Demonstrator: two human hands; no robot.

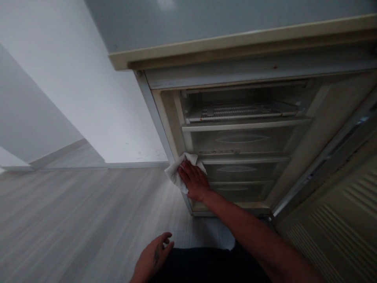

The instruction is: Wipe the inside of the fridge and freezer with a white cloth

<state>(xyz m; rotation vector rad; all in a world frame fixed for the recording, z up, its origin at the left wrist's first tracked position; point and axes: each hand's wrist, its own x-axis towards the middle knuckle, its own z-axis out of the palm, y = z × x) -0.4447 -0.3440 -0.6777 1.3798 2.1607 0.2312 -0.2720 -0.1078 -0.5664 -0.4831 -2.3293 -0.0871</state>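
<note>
- Freezer point(169, 118) stands before the kneeling-height view of a bare-handed person, its cream inner frame dull and yellowed, its grey outer edge streaked with brownish marks.
- White cloth point(176, 177), thin and crumpled with ragged folds, lies against the lower part of the freezer's left-hand front edge, one corner spilling past the frame toward the floor point(88, 216).
- Right hand point(194, 182) presses over it, fingers bent together and gripping the cloth against the frame, the bare forearm reaching across from the lower right.
- Left hand point(154, 253), dark mark near the thumb, hovers low above the pale wood-look floor, its fingers loosely curled, partly open and holding nothing.
- Three drawers point(238, 146) fill the lower cavity, their cloudy fronts moulded with lens-shaped grips; dark specks dot the uppermost along its bottom edge.
- Wire shelf point(244, 111), ridged and spotted with rust at its front rail, sits above them.
- Ribbed door point(335, 232) hangs open at right, in shadow; a grey panel point(212, 19) with cream trim juts overhead.
</note>
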